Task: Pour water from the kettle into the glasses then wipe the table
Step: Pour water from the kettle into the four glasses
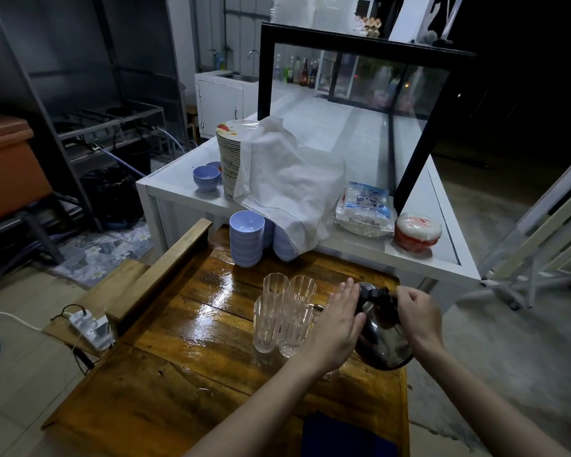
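A dark metal kettle [384, 341] is tilted toward several clear ribbed glasses [282, 311] grouped on the glossy wooden table [185, 341]. My right hand [416, 316] grips the kettle's black handle at its top. Flat against the kettle's left side lies my left hand [335, 328], fingers together and extended, between the kettle and the glasses. The spout is hidden behind my left hand, so I cannot tell whether water flows. A dark blue cloth [343, 437] lies at the table's near edge.
Stacks of lilac bowls [247, 237] stand at the table's far end. Behind is a white counter [419, 255] with stacked plates [229, 156] under a white cloth [284, 183], plastic bags and a glass case. A power strip [89, 328] lies on the left ledge.
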A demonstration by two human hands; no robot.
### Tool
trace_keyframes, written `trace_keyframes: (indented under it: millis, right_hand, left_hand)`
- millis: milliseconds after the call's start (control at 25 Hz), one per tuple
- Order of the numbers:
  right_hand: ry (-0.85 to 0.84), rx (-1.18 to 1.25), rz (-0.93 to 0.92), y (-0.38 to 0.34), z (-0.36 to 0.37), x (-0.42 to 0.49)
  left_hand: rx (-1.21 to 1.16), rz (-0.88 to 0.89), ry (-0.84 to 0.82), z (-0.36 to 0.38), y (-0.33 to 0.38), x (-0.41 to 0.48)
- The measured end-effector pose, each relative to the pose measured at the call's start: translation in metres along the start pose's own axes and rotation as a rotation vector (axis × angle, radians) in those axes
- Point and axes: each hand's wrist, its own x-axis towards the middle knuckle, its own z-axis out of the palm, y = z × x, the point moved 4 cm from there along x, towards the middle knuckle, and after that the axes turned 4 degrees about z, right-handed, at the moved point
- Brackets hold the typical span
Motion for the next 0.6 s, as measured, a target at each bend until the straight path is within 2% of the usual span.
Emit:
trace_keyframes:
  millis: [280, 400, 600]
  right_hand:
    - [0.074, 0.211, 0.274, 0.013, 0.004, -0.029]
    - [0.104, 0.201, 0.265, -0.001, 0.007, -0.034]
    - [0.129, 0.099, 0.136, -0.042, 0.013, -0.038]
  left_hand:
    - [0.113, 0.080, -0.046, -0.009, 0.006, -0.002]
    - [0.131, 0.122, -0.033, -0.023, 0.004, -0.005]
    - [0.051, 0.125, -0.025, -0.049, -0.005, -0.016]
